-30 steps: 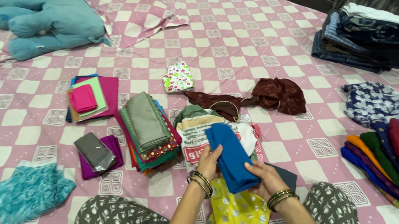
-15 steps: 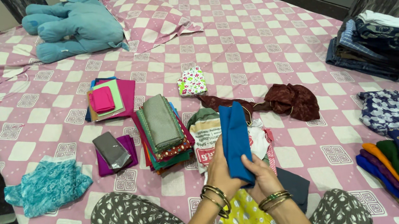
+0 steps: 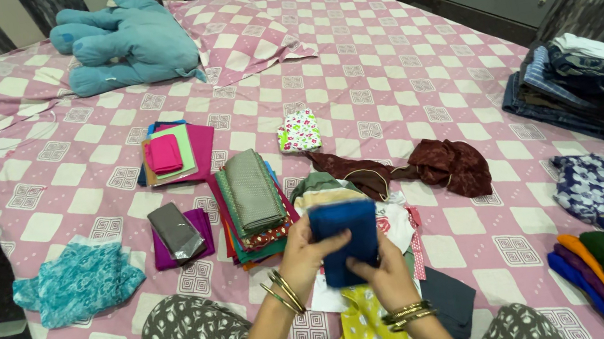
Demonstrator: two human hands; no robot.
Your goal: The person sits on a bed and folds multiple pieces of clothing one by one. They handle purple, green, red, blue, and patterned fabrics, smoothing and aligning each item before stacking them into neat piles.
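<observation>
Folded shorter since the earlier frame, one blue cloth (image 3: 347,240) is gripped by both the left hand (image 3: 305,257) and right hand (image 3: 384,274) – fingers clenched on it – near the bed's (image 3: 412,59) front edge, beside one stack of folded fabrics (image 3: 252,204).

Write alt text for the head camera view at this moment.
Both hands, left hand and right hand, hold a folded blue cloth above a pink checked bedsheet. Folded fabric stacks lie around it, a blue stuffed toy farther back.
</observation>
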